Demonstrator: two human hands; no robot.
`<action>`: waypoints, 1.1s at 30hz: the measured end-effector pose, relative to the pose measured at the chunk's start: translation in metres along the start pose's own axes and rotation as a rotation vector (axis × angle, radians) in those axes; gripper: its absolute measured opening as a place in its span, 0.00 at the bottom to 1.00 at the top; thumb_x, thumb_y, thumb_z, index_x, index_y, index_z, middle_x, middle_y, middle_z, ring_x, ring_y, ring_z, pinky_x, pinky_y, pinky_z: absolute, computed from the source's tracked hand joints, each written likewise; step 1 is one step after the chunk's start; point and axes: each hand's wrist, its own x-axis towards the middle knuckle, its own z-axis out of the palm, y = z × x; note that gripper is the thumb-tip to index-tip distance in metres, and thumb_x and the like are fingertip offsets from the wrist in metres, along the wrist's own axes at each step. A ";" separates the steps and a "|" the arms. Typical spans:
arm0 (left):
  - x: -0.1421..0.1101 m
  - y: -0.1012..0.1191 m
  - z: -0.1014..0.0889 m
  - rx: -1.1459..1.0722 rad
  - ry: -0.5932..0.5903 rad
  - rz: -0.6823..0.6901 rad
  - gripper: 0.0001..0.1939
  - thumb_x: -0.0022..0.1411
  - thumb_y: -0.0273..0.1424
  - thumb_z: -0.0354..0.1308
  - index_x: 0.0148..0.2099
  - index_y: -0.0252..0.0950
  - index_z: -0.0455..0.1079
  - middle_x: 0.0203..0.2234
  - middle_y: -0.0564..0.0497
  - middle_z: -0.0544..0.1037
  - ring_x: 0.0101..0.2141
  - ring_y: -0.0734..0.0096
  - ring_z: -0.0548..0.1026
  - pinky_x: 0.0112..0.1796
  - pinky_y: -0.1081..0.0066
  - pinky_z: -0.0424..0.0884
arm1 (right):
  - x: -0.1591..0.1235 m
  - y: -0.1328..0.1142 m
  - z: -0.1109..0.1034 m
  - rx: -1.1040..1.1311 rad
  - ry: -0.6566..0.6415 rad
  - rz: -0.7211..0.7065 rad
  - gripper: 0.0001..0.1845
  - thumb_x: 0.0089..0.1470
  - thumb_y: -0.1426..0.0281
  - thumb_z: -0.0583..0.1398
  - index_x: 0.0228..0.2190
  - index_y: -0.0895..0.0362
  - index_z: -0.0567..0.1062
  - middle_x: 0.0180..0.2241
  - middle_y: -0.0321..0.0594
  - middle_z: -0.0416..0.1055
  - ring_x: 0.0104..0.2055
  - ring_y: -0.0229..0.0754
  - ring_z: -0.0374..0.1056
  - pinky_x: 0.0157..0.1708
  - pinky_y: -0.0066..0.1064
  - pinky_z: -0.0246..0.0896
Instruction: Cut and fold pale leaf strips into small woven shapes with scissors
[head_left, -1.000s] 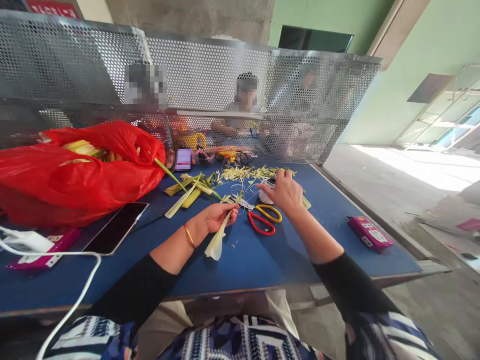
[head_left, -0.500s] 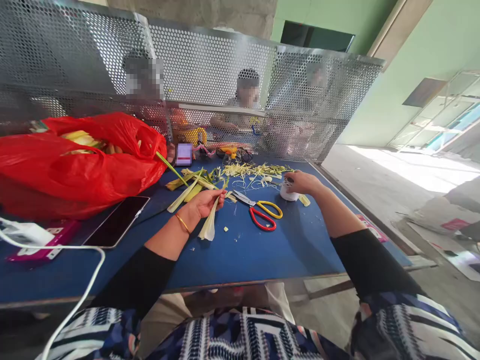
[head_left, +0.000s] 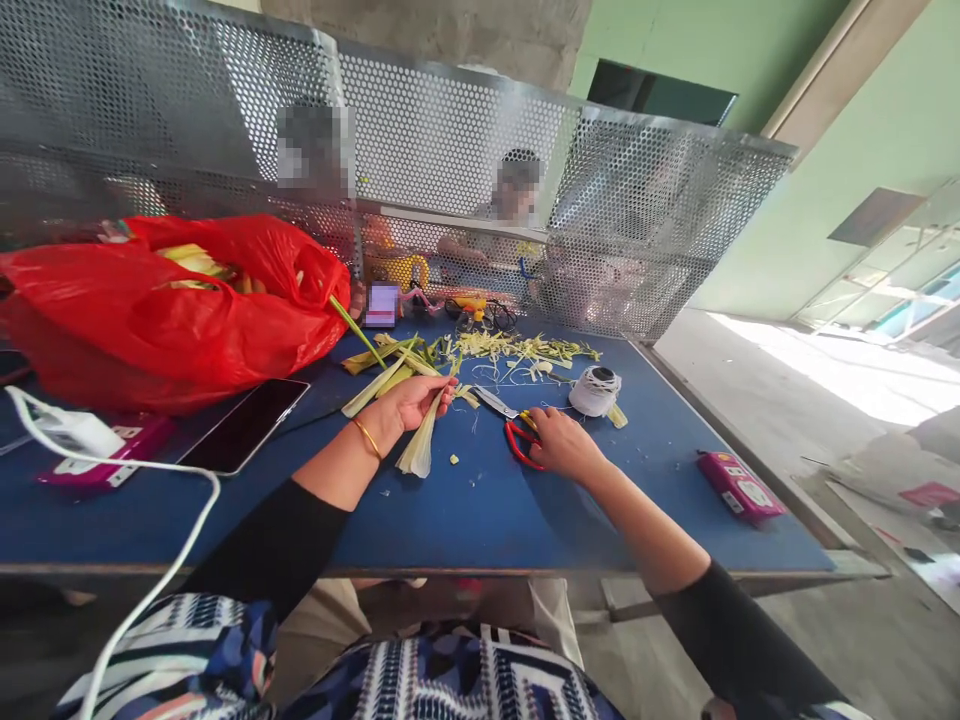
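Observation:
My left hand (head_left: 411,402) pinches a pale corn husk (head_left: 418,448), whose wide end fans down toward the table. Over the handles of a pair of scissors (head_left: 519,442) is my right hand (head_left: 564,443), its fingers closed round them. One handle loop is red, the other yellow and mostly covered by the hand. The blades lie on the table, pointing left toward the held husk. Just beyond my right hand stands a spool of white thread (head_left: 594,396). Loose green-yellow husk strips (head_left: 382,385) lie behind my left hand.
A full red plastic bag (head_left: 187,340) covers the back left of the blue table (head_left: 450,530). Nearer are a phone (head_left: 247,425) and a white charger cable (head_left: 180,560). Husk scraps (head_left: 517,347) lie at the back, below a perforated metal screen (head_left: 450,130). A magenta pack (head_left: 739,485) sits right.
My right hand has let go of the thread spool and moved left and nearer to me, onto the scissors' handles. My left hand still holds the husk. The view has shifted slightly.

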 end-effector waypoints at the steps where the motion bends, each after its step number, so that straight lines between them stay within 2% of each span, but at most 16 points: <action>1: -0.001 0.000 0.001 0.013 0.009 -0.011 0.14 0.67 0.20 0.50 0.27 0.32 0.67 0.15 0.55 0.65 0.13 0.81 0.65 0.15 0.81 0.66 | -0.001 -0.001 -0.002 0.010 -0.019 0.014 0.26 0.52 0.77 0.56 0.54 0.64 0.67 0.48 0.59 0.72 0.48 0.53 0.71 0.41 0.35 0.62; 3: -0.003 0.001 0.003 0.039 0.030 -0.040 0.15 0.68 0.21 0.48 0.28 0.32 0.66 0.15 0.56 0.65 0.13 0.82 0.65 0.15 0.82 0.66 | -0.005 0.003 -0.007 0.028 -0.056 0.024 0.27 0.49 0.77 0.58 0.53 0.64 0.67 0.43 0.57 0.75 0.44 0.52 0.73 0.35 0.34 0.62; 6: -0.005 0.002 0.007 0.051 0.036 -0.048 0.16 0.69 0.22 0.48 0.28 0.32 0.66 0.15 0.56 0.65 0.13 0.83 0.64 0.16 0.83 0.65 | -0.017 0.019 -0.010 0.169 -0.120 0.047 0.27 0.48 0.73 0.60 0.52 0.60 0.69 0.33 0.45 0.76 0.34 0.47 0.73 0.28 0.30 0.59; 8: -0.004 0.002 0.007 0.051 0.037 -0.052 0.15 0.69 0.22 0.48 0.28 0.32 0.66 0.15 0.56 0.65 0.13 0.83 0.64 0.16 0.82 0.65 | -0.026 0.031 -0.008 0.494 -0.187 0.107 0.24 0.48 0.70 0.62 0.49 0.58 0.71 0.26 0.35 0.72 0.25 0.40 0.68 0.25 0.29 0.58; 10: -0.003 0.001 0.007 0.045 0.039 -0.057 0.15 0.69 0.22 0.48 0.28 0.31 0.67 0.15 0.56 0.65 0.13 0.82 0.65 0.16 0.82 0.65 | -0.036 0.042 -0.003 0.848 -0.268 0.172 0.22 0.48 0.61 0.63 0.44 0.58 0.72 0.20 0.29 0.64 0.18 0.35 0.60 0.21 0.29 0.57; 12: -0.001 0.000 0.006 0.036 0.042 -0.059 0.15 0.68 0.22 0.48 0.28 0.32 0.67 0.15 0.55 0.65 0.13 0.82 0.65 0.16 0.82 0.64 | -0.043 0.048 0.001 1.118 -0.287 0.186 0.27 0.42 0.53 0.67 0.39 0.58 0.72 0.17 0.26 0.60 0.17 0.33 0.58 0.20 0.29 0.58; 14: 0.000 -0.001 0.005 0.030 0.045 -0.059 0.15 0.68 0.22 0.49 0.28 0.32 0.67 0.15 0.55 0.65 0.13 0.82 0.65 0.16 0.82 0.64 | -0.049 0.048 0.004 1.305 -0.260 0.172 0.32 0.34 0.50 0.71 0.35 0.57 0.72 0.20 0.28 0.63 0.20 0.33 0.61 0.23 0.28 0.60; 16: 0.000 -0.001 0.005 0.027 0.048 -0.055 0.15 0.68 0.22 0.50 0.28 0.32 0.67 0.15 0.56 0.65 0.13 0.82 0.64 0.15 0.82 0.64 | -0.051 0.044 0.006 1.415 -0.238 0.160 0.34 0.30 0.47 0.72 0.32 0.57 0.71 0.23 0.30 0.65 0.22 0.33 0.64 0.25 0.29 0.63; 19: -0.001 -0.001 0.006 0.031 0.050 -0.044 0.14 0.68 0.22 0.50 0.28 0.32 0.68 0.14 0.56 0.65 0.13 0.82 0.65 0.15 0.82 0.64 | -0.049 0.038 0.007 1.453 -0.225 0.149 0.35 0.32 0.41 0.69 0.30 0.57 0.70 0.23 0.30 0.65 0.22 0.33 0.63 0.27 0.30 0.65; 22: -0.001 -0.001 0.006 0.042 0.054 -0.039 0.14 0.68 0.23 0.51 0.29 0.32 0.68 0.14 0.56 0.65 0.13 0.82 0.65 0.15 0.82 0.65 | -0.042 0.034 0.008 1.421 -0.221 0.136 0.36 0.36 0.38 0.66 0.33 0.57 0.72 0.23 0.31 0.66 0.21 0.33 0.62 0.27 0.30 0.65; 26: -0.001 -0.001 0.006 0.056 0.057 -0.040 0.13 0.68 0.23 0.51 0.29 0.33 0.67 0.14 0.56 0.65 0.13 0.82 0.64 0.16 0.82 0.65 | -0.029 0.028 0.006 1.405 -0.243 0.129 0.31 0.44 0.42 0.64 0.33 0.58 0.72 0.22 0.31 0.66 0.20 0.32 0.61 0.29 0.31 0.67; 30: -0.002 -0.001 0.007 0.065 0.061 -0.035 0.14 0.68 0.22 0.50 0.28 0.32 0.67 0.14 0.56 0.66 0.14 0.81 0.64 0.17 0.82 0.64 | -0.017 0.019 0.004 1.408 -0.185 0.202 0.25 0.55 0.47 0.59 0.33 0.58 0.73 0.19 0.30 0.64 0.17 0.30 0.57 0.29 0.29 0.68; 33: -0.003 -0.001 0.008 0.073 0.063 -0.037 0.15 0.68 0.22 0.49 0.28 0.31 0.67 0.14 0.56 0.65 0.14 0.82 0.64 0.16 0.81 0.63 | -0.012 0.013 0.001 1.411 -0.168 0.212 0.22 0.59 0.51 0.58 0.32 0.58 0.71 0.18 0.29 0.63 0.16 0.29 0.56 0.27 0.27 0.67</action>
